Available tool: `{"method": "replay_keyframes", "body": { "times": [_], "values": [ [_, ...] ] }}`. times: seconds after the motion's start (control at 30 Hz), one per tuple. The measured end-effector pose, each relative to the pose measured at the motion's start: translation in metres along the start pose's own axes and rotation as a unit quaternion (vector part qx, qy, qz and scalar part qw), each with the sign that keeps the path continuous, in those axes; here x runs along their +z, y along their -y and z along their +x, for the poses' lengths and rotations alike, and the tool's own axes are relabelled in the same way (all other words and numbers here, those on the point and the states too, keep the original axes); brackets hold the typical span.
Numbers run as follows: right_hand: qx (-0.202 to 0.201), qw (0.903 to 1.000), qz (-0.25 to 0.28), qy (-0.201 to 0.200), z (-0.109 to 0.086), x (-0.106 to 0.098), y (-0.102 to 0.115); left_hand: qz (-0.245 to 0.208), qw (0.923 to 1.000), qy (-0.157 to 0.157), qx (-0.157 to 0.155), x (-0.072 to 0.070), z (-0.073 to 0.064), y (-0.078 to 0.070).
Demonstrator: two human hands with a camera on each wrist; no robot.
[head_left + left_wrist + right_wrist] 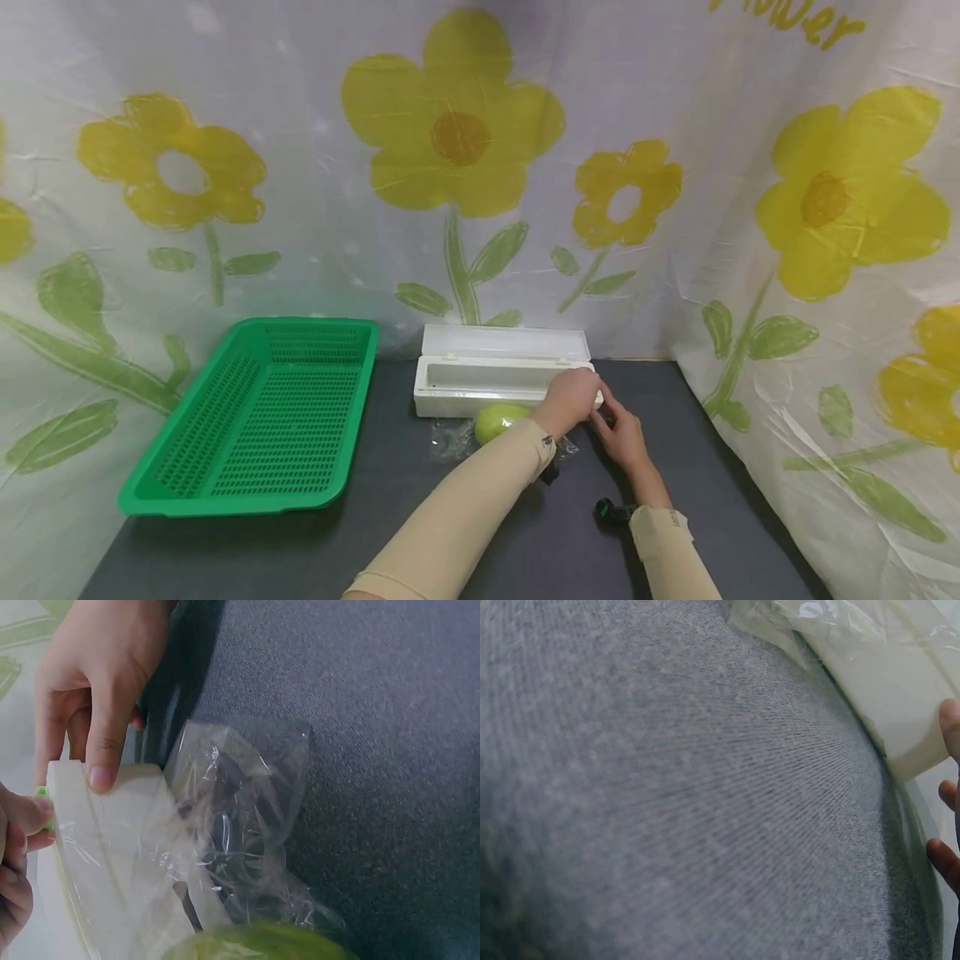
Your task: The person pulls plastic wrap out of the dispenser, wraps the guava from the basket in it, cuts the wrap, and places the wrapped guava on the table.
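Note:
A long white cling film dispenser lies at the back of the table with its lid raised. Clear film hangs from its front onto the tabletop. On the film rests a round green fruit, partly behind the left forearm. My left hand is at the box's right end, where thumb and finger pinch a small green slider on the edge. My right hand grips that same end, its thumb on the front face. Only its fingertips show in the right wrist view.
A green plastic basket stands on the left of the dark table. White sheeting painted with yellow flowers hangs behind and along the right side. Dark wrist cameras sit below the hands.

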State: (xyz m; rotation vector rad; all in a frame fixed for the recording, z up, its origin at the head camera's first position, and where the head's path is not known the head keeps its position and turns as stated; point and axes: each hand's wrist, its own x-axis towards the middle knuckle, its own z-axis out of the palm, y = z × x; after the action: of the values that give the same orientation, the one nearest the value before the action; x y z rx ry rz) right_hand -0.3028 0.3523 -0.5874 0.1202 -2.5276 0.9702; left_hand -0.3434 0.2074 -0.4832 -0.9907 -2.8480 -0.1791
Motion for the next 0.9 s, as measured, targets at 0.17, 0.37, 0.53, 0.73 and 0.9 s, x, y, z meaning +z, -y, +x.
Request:
{"method": "replay_keyframes", "body": {
  "times": [0.17,0.37,0.53,0.73,0.9],
  "values": [
    [0.013,0.9998,0.007,0.014,0.000,0.000,0.001,-0.003,1.0000,0.006,0.005,0.000,-0.002,0.005],
    [-0.021,0.9997,-0.008,0.004,0.001,-0.001,0.000,0.008,0.9993,-0.032,0.014,0.004,-0.005,0.012],
    [-0.007,0.9996,-0.016,0.022,0.004,-0.005,0.002,0.008,0.9989,-0.043,0.019,0.005,-0.006,0.015],
    [0.008,0.9986,-0.035,0.038,0.005,-0.007,0.005,0.001,0.9993,-0.031,0.019,0.000,-0.010,0.020],
    [-0.004,0.9993,-0.030,0.022,0.004,-0.007,0.006,0.000,0.9992,-0.032,0.025,-0.002,-0.013,0.026]
  ]
}}
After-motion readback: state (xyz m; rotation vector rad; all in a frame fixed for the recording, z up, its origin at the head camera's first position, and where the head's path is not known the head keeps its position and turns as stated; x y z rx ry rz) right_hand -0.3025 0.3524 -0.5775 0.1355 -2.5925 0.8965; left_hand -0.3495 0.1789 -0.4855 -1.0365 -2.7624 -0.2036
